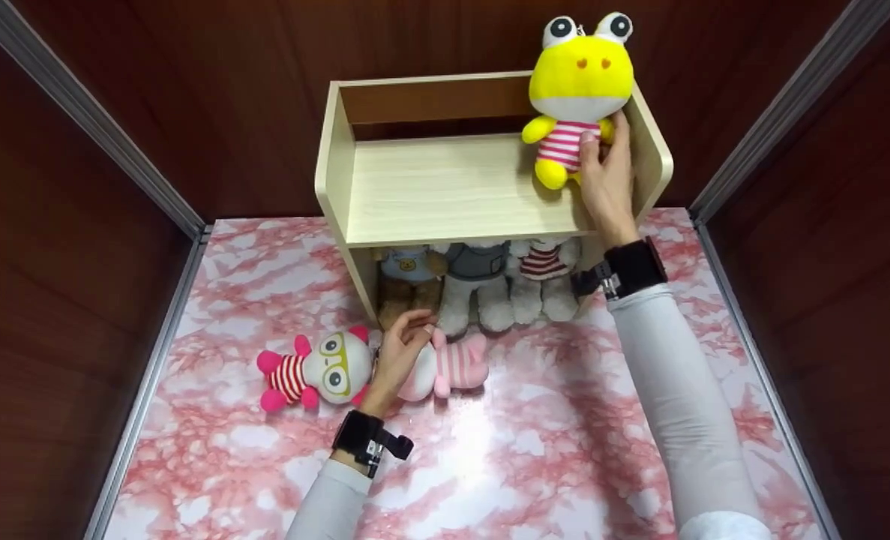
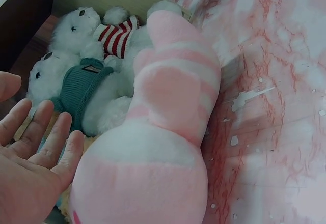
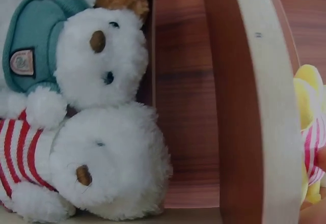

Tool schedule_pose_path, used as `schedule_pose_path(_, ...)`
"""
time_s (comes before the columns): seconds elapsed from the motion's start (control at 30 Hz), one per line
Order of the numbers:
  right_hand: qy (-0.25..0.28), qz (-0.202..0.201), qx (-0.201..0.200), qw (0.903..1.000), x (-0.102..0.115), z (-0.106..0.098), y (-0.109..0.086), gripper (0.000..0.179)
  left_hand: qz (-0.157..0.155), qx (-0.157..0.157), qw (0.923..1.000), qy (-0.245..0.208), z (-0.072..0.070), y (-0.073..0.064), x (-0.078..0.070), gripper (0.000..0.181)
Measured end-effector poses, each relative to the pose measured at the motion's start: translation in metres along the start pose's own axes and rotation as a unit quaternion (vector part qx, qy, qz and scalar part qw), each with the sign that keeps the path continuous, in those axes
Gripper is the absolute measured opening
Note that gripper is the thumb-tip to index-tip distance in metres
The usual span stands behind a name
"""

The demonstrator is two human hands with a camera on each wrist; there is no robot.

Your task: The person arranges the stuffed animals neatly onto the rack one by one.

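My right hand (image 1: 608,180) grips a yellow frog plush (image 1: 581,69) by its striped body, at the right end of the top shelf (image 1: 452,180). In the right wrist view only part of the frog plush (image 3: 311,132) and a few fingertips show at the right edge. My left hand (image 1: 400,352) is over the floor beside a pink-and-white striped plush (image 1: 463,364). Seen from the left wrist, the fingers of that hand (image 2: 41,158) are spread and loosely bent, beside the head of the pink plush (image 2: 142,178), holding nothing.
Below the shelf sit a brown bear (image 1: 407,281), a white bear in a grey-green top (image 1: 478,281) and a white bear in red stripes (image 1: 542,281). A panda-like plush with yellow glasses (image 1: 317,371) lies left on the pink marbled floor (image 1: 534,465). Dark wooden walls (image 1: 55,247) enclose the space.
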State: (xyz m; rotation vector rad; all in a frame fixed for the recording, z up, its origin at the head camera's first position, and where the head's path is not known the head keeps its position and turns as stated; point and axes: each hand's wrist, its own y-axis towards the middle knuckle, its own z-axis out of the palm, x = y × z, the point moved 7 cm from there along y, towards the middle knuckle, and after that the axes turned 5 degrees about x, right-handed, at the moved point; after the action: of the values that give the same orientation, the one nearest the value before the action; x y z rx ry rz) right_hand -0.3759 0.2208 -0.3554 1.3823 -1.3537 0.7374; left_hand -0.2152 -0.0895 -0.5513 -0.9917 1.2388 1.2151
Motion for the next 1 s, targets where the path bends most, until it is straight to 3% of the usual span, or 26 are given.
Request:
schedule_pose_path(0.13, -0.009, 0.016, 0.000, 0.9998, -0.004, -0.003, -0.014, 0.075, 0.012, 0.007, 0.9998, 0.017, -0.002, 0.000, -0.003, 0.033)
schedule_pose_path(0.3, 0.024, -0.006, 0.002, 0.9997, -0.001, -0.008, -0.045, 0.080, 0.034, 0.016, 0.9943, 0.100, -0.005, -0.001, -0.012, 0.031)
schedule_pose_path(0.4, 0.060, -0.064, -0.021, 0.9960, 0.003, -0.010, -0.071, 0.073, 0.041, 0.010, 0.9907, 0.130, -0.008, -0.001, -0.016, 0.029)
schedule_pose_path(0.53, 0.100, -0.172, -0.071, 0.9775, 0.000, -0.008, -0.113, 0.049, 0.046, -0.002, 0.9907, 0.128, -0.012, -0.002, -0.018, 0.028)
schedule_pose_path(0.63, 0.116, -0.234, -0.082, 0.9618, -0.017, 0.001, -0.138, 0.036, 0.050, -0.010, 0.9917, 0.118, -0.014, -0.002, -0.018, 0.028)
schedule_pose_path(0.7, 0.113, -0.255, -0.080, 0.9570, -0.035, 0.012, -0.152, 0.030, 0.054, -0.018, 0.9922, 0.111, -0.016, -0.002, -0.018, 0.028)
schedule_pose_path(0.77, 0.111, -0.251, -0.068, 0.9594, -0.056, 0.024, -0.163, 0.027, 0.057, -0.027, 0.9923, 0.107, -0.017, -0.003, -0.017, 0.027)
schedule_pose_path(0.83, 0.101, -0.220, -0.053, 0.9688, -0.078, 0.037, -0.173, 0.025, 0.056, -0.035, 0.9931, 0.097, -0.018, -0.003, -0.015, 0.027)
schedule_pose_path(0.93, 0.071, -0.138, -0.014, 0.9877, -0.113, 0.057, -0.184, 0.026, 0.043, -0.040, 0.9953, 0.077, -0.016, -0.003, -0.011, 0.028)
schedule_pose_path(1.0, 0.053, -0.087, 0.024, 0.9946, -0.134, 0.070, -0.189, 0.027, 0.037, -0.044, 0.9961, 0.067, -0.016, -0.002, -0.008, 0.028)
